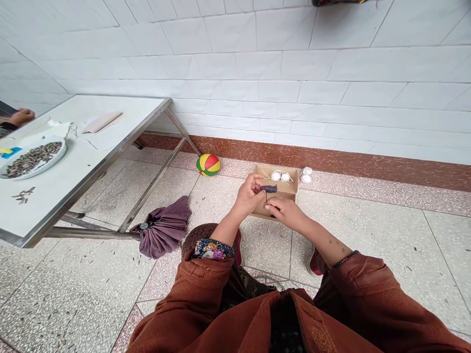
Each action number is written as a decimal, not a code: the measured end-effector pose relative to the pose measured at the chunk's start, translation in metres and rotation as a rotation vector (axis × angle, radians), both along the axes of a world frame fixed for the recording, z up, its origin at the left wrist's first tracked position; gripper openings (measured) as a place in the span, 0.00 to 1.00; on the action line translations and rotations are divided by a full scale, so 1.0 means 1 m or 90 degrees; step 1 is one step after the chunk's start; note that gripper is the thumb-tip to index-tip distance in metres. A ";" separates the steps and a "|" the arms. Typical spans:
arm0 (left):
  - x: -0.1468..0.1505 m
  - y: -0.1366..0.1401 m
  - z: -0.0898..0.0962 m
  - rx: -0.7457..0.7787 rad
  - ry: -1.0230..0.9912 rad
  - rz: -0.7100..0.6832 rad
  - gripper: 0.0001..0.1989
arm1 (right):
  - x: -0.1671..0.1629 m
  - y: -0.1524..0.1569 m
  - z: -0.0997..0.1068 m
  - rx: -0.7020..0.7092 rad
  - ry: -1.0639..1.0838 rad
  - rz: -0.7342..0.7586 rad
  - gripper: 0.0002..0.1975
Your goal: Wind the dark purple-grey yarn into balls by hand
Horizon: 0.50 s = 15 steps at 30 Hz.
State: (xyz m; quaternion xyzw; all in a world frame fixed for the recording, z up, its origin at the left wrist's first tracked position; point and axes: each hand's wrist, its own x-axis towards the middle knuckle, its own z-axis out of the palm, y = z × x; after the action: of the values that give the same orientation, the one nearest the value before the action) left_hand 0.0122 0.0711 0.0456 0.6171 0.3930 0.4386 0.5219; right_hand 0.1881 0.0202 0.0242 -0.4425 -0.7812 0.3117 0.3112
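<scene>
My left hand (247, 197) is closed on one end of a small bundle of dark wound yarn (270, 189). The bundle points to the right, roughly level. From it a dark strand (266, 197) runs down to my right hand (286, 212), whose fingers are pinched together on it. Something dark shows just under the right fingers, too covered to name. Both hands are above an open cardboard box (257, 210) on the floor. Two white balls of string (280, 176) lie at the box's far side, with loose ends across the edge.
More white balls (306, 174) sit right of the box by the wall. A striped ball (208, 165) and a purple cloth bag (164, 226) are to the left. On the table (110, 110) is a plate of seeds (35, 158); another person's hand (22, 116) rests beyond it.
</scene>
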 end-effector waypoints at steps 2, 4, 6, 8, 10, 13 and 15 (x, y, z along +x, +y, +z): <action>0.000 0.002 -0.005 0.033 0.065 0.024 0.23 | 0.002 -0.003 0.008 0.031 -0.004 0.006 0.13; -0.001 0.001 -0.007 0.066 0.114 0.006 0.23 | 0.007 -0.002 0.016 0.054 0.021 -0.029 0.13; -0.001 -0.002 -0.006 0.095 0.133 -0.040 0.24 | 0.015 0.003 0.022 0.074 0.052 -0.090 0.13; 0.000 -0.005 -0.004 0.109 0.120 -0.088 0.24 | 0.021 0.008 0.023 0.092 0.070 -0.161 0.13; 0.001 -0.008 -0.002 0.104 0.098 -0.111 0.24 | 0.024 0.011 0.019 0.094 0.062 -0.218 0.14; 0.004 -0.009 -0.002 0.075 0.085 -0.098 0.21 | 0.021 0.011 0.011 0.055 0.030 -0.263 0.15; 0.007 -0.009 -0.004 0.054 0.083 -0.086 0.17 | 0.018 0.009 0.008 0.006 0.038 -0.271 0.15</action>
State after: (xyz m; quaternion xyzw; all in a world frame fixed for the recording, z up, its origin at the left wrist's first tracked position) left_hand 0.0190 0.0617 0.0419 0.6911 0.3646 0.3776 0.4968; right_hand 0.2062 0.0295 0.0320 -0.5867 -0.6620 0.2481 0.3950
